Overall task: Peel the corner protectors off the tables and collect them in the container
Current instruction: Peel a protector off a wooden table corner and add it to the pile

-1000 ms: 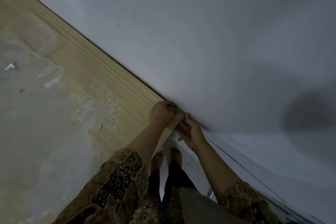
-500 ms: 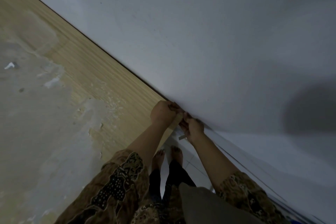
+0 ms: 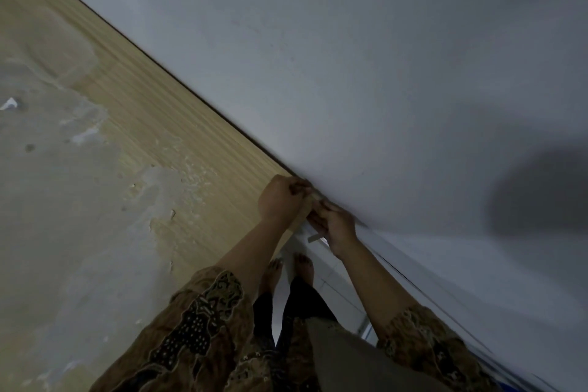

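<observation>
Head view: both hands have closed in on the table (image 3: pixel 133 124) corner by the wall (image 3: pixel 350 73). The left hand (image 3: pixel 280 200), curled, braces the edge; the right hand (image 3: pixel 334 224) now pinches the protector (image 3: pixel 315 237), a pale tab hanging below it. It looks partly peeled. No container shows.

Both arms reach forward and meet at the near corner of the desk (image 3: pixel 197 149). The left hand (image 3: pixel 280 199) sits on the desk's top at that corner, fingers curled into a loose fist, knuckles up, fingertips pressed against the corner's edge. The right hand (image 3: pixel 334 223) is just beside it, off the desk's side, fingers bent and pinching at the same corner, nearly touching the left. Both forearms are bare, with patterned sleeves covering the upper arms. What the fingers grip is too small to tell.
</observation>
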Motion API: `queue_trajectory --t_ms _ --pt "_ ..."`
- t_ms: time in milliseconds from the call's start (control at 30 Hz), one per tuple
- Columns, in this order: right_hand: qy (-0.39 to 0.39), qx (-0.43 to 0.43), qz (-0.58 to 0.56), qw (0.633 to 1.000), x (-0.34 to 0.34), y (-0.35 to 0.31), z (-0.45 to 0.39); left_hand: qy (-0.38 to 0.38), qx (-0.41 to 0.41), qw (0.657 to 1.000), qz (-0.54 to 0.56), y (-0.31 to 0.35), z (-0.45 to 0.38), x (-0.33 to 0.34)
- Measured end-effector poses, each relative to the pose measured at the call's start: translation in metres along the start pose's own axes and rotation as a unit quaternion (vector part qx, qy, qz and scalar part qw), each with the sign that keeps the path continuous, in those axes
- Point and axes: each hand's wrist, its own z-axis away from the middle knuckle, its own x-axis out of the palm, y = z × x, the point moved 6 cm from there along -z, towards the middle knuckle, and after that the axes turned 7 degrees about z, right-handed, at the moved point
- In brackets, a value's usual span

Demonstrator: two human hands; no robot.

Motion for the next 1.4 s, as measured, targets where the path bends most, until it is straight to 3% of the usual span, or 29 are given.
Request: queue_trajectory --t_ms 133,300,367,500,567,667,733,800,867,1133,1400 --pt "-0.038 0.017 0.049 0.998 -0.006 0.001 -0.002 0.060 0.013 0.994 0.095 -0.005 0.021 0.007" --pt "-0.060 0.031 0.022 0.997 -0.006 0.000 0.003 0.165 0.003 0.953 0.252 -0.011 0.069 0.009" --pt "-0.073 0.030 0.034 0.996 -0.006 -0.001 0.005 0.130 -0.035 0.942 0.308 -0.014 0.084 0.025" --pt "-0.086 0.040 0.096 0.991 -0.005 -0.004 0.004 -0.015 -0.184 0.907 0.380 -0.021 0.097 0.076" --pt "-0.074 0.061 0.119 0.988 -0.008 -0.002 0.001 0.005 -0.243 0.859 0.450 -0.020 0.095 0.090" --pt "-0.094 0.042 0.133 0.986 -0.006 -0.002 -0.003 0.105 -0.283 0.742 0.598 -0.021 0.085 0.095" --pt "-0.107 0.039 0.129 0.985 -0.004 -0.004 -0.002 0.138 -0.289 0.682 0.657 -0.020 0.078 0.096" --pt "-0.106 0.050 0.129 0.985 -0.003 -0.005 -0.002 0.168 -0.294 0.644 0.686 -0.021 0.074 0.097" --pt "-0.092 0.059 0.137 0.984 -0.003 -0.006 -0.006 0.189 -0.298 0.637 0.686 -0.021 0.071 0.097" --pt "-0.022 0.054 0.198 0.979 0.000 -0.005 -0.013 0.220 -0.282 0.663 0.658 -0.030 0.070 0.100" --pt "-0.090 0.055 0.124 0.987 0.002 -0.005 -0.003 0.225 -0.268 0.671 0.654 -0.031 0.069 0.102"
